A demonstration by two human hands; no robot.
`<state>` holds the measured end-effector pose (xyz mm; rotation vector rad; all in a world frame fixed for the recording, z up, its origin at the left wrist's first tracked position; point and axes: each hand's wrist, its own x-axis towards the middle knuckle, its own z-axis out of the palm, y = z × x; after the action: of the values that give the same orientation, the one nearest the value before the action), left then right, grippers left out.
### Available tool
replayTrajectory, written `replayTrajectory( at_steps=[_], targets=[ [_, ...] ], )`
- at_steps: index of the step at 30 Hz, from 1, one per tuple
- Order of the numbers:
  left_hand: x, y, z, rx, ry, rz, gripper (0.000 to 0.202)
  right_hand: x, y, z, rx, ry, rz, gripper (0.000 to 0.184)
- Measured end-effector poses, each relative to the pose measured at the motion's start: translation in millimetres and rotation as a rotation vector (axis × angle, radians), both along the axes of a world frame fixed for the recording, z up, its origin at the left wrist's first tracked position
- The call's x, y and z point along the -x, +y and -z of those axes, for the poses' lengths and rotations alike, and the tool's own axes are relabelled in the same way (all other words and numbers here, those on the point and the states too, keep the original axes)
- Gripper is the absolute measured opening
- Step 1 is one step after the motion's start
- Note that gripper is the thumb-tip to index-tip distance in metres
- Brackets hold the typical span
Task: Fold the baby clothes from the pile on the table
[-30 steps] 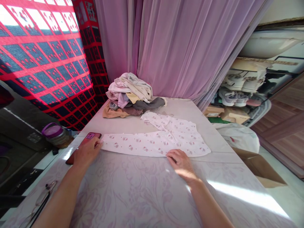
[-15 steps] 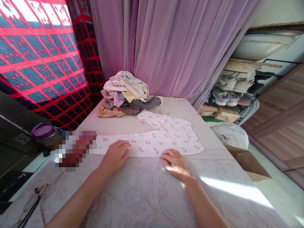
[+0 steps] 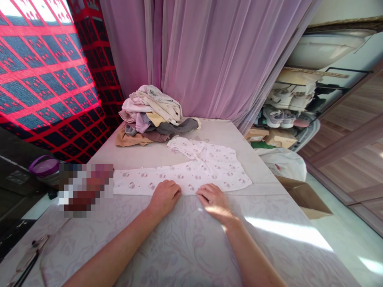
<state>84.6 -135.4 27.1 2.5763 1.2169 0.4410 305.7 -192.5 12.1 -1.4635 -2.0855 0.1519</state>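
Observation:
White child's pants (image 3: 206, 169) printed with small cartoon figures lie spread on the table. One leg stretches left along the near edge; the other angles toward the back, rumpled. My left hand (image 3: 166, 196) is at the near edge of the pants around the middle, its fingers curled together onto the cloth. A short distance to the right, my right hand (image 3: 213, 201) pinches the same edge with bent fingers. Both hands rest low against the table, and their fingertips are partly hidden.
A heap of clothes (image 3: 152, 111) stands at the back left of the patterned table cover (image 3: 191, 239). Glasses (image 3: 30, 257) lie at the front left, near a blurred-out item (image 3: 86, 189). To the right are a shoe rack (image 3: 287, 103) and an open cardboard box (image 3: 302, 197).
My left hand has slid right along the near edge, and its fingers have curled in. The right hand stays at about the same part of the edge. The view has shifted slightly.

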Motion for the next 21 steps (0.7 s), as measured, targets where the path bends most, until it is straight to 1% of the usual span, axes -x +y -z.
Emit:
replayTrajectory(
  at_steps=[6, 10, 14, 18, 21],
  targets=[
    [9, -6, 7.7, -0.139, 0.005, 0.093, 0.026, -1, 0, -2.3, 0.037, 0.012, -0.006, 0.020],
    [14, -7, 6.6, -0.138, 0.007, 0.135, 0.023, 1, -1, -3.3, 0.032, 0.003, 0.017, 0.017],
    [14, -6, 4.3, -0.097, -0.008, 0.127, 0.016, 1, -2, -3.3, 0.033, 0.017, 0.035, 0.017],
    [19, -3, 5.8, -0.057, -0.053, 0.074, 0.011, 1, -2, -2.7, 0.034, 0.022, 0.052, 0.013],
    [22, -1, 6.5, -0.035, -0.079, 0.045, 0.008, 8, -1, -4.1, 0.035, -0.002, 0.027, 0.015]
  ],
)
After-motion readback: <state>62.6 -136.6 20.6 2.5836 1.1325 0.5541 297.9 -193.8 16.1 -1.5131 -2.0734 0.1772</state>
